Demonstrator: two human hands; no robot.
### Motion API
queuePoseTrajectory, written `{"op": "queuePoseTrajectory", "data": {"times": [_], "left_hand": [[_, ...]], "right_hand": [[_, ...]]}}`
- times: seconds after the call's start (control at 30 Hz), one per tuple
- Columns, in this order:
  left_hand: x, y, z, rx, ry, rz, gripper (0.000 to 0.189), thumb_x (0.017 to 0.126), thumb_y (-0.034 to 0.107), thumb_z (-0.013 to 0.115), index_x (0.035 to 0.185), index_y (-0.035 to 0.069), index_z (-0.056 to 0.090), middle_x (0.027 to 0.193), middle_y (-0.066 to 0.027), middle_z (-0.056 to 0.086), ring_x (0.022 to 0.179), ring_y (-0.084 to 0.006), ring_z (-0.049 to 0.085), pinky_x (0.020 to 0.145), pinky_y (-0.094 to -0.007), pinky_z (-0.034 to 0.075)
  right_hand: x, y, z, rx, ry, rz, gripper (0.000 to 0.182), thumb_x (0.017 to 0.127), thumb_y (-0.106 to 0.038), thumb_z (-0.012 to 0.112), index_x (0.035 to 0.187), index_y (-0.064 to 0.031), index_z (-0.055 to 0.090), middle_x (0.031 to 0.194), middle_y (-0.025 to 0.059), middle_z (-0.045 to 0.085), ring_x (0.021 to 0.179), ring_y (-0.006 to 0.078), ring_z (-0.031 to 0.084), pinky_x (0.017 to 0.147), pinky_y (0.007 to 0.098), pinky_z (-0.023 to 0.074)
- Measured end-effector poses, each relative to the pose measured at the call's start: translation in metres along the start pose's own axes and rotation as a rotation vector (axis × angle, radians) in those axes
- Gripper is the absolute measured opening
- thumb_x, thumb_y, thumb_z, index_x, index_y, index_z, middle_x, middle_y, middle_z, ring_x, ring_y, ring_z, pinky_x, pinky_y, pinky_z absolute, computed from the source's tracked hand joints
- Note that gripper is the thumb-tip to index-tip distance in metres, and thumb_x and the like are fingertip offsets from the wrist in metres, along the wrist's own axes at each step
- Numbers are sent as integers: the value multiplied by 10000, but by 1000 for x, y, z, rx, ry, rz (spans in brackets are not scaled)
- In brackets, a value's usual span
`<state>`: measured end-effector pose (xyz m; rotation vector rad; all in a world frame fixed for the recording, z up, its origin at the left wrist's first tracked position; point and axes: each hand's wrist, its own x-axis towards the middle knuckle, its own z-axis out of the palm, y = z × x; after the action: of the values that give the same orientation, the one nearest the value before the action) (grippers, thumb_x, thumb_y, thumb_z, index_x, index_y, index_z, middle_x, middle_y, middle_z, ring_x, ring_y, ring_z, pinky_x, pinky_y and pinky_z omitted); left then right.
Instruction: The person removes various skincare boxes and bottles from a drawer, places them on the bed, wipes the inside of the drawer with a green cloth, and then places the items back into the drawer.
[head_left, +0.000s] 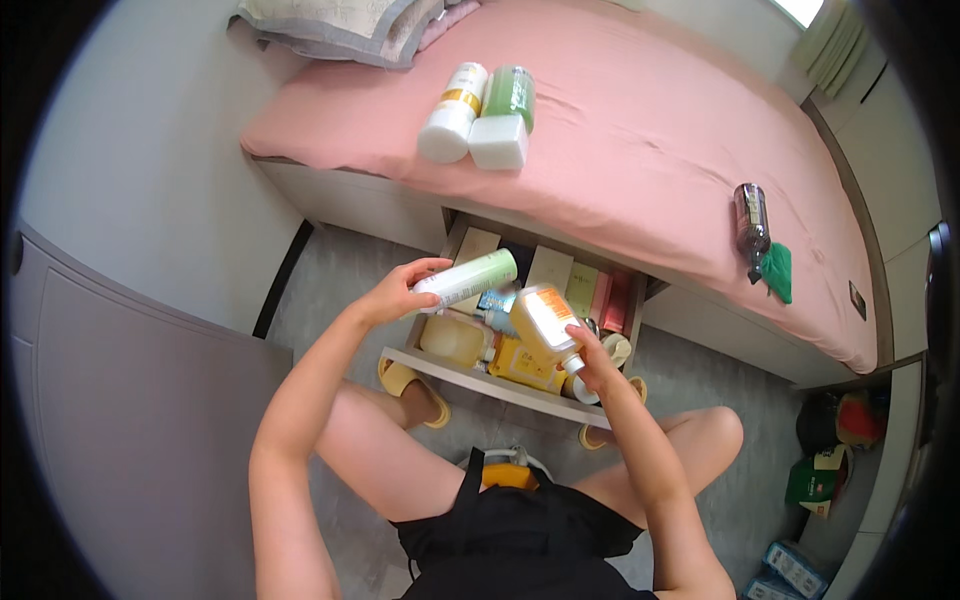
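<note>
My left hand (401, 290) grips the white end of a white and green cylindrical bottle (472, 279) over the drawer's left part. In my right hand (590, 358) is a translucent yellowish bottle (541, 319) with an orange and white label, its white cap pointing down towards me. Beneath both hands, the drawer (491, 384) stands pulled out under the bed. It holds boxes, a large bottle of yellowish liquid (452, 339), a yellow soft pack (525, 363), a red box (616, 301) and several other containers, partly hidden by the held bottles.
On the pink bed sheet (622, 142) lie a white bottle (452, 120), a green container (510, 94), a white block-shaped container (499, 142), a dark pump bottle (751, 217) and a green cloth-like item (778, 271). A grey-mauve panel (142, 420) stands left; bags and packs sit at lower right.
</note>
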<state>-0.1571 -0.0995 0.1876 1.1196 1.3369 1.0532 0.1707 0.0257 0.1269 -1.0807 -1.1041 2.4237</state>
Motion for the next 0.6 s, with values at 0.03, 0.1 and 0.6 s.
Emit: {"op": "queuePoseTrajectory", "data": {"times": [0.03,0.1,0.6], "left_hand": [[3,-11,-1,71,-4,-39,592,713,134,614,1262,32,420,1092,-102,556,992,-159,523,871,-291,412],[4,-27,-1,215,-5,-117,605,714,141,617,1271,29,408,1058,-105,569,970,-162,532,857,-283,415],[18,-55,-20,161,458,-341,592,713,281,601,1205,-18,464,1070,-177,566,956,-229,562,804,-299,447]], "right_hand": [[3,11,-5,-11,33,-21,644,776,-321,597,1318,-101,326,1180,61,496,1025,180,516,723,315,465],[11,38,-12,-34,91,-62,668,772,-273,620,1338,-105,307,1218,72,476,1085,188,487,835,316,430],[107,68,55,-487,-179,-18,587,719,-317,715,1193,-53,490,1007,63,564,924,146,513,815,270,389]]}}
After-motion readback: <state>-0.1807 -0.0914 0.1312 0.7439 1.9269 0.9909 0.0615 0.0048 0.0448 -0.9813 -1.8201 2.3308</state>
